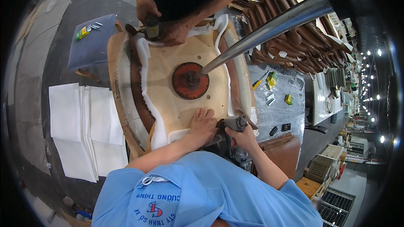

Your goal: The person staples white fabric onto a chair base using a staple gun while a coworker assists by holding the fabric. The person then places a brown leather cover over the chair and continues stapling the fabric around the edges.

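Observation:
In front of me lies a pale wooden seat panel (pixel 168 75), edged by white foam padding (pixel 152 109) and brown leather (pixel 136 82). A red and black round disc (pixel 179 82) on a long metal rod (pixel 261 38) presses on its middle. My left hand (pixel 203 126) rests on the panel's near edge, its fingers laid on the wood. My right hand (pixel 245 138) grips a grey staple gun (pixel 235 122) at the near right corner. Across from me, a co-worker's hand (pixel 147 8) holds another staple gun (pixel 152 27), the other hand (pixel 176 34) on the panel's far edge.
A plastic-covered table (pixel 280 115) at right carries yellow-green boxes (pixel 272 79), staple strips (pixel 269 99) and stacked brown leather pieces (pixel 290 29). White sheets (pixel 90 126) lie at left, below a blue-grey padded seat (pixel 92 44) with a small box. The rod slants across the upper right.

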